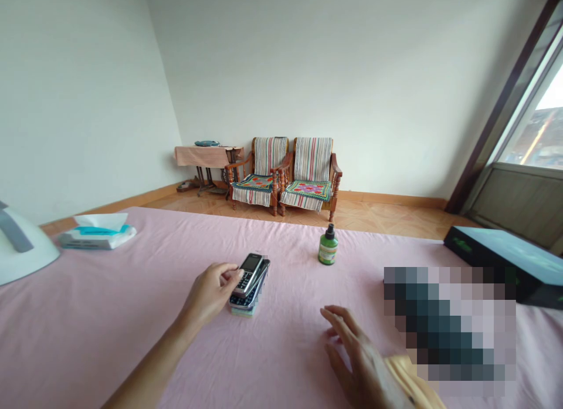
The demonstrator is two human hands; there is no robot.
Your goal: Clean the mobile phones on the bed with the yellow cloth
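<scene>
My left hand (216, 287) is closed on the left edge of a silver keypad mobile phone (250, 274), fingers curled at its side. That phone lies tilted over a second, darker keypad phone (243, 303), with a pale greenish flat item (243, 313) under the pile. The lower layers are partly covered, so I cannot tell how many there are. Lower right, my right hand (352, 350) hovers low over the pink cloth with fingers apart and nothing in them. A yellowish cloth-like thing (413, 379) shows beside its wrist.
On the pink-covered table (176, 350) stand a green spray bottle (328, 249), a tissue pack (99, 237) at left and a white appliance (26, 250) at the left edge. To the right are a black box (505, 259) and a pixelated dark object (440, 324). Two chairs (308, 168) stand beyond.
</scene>
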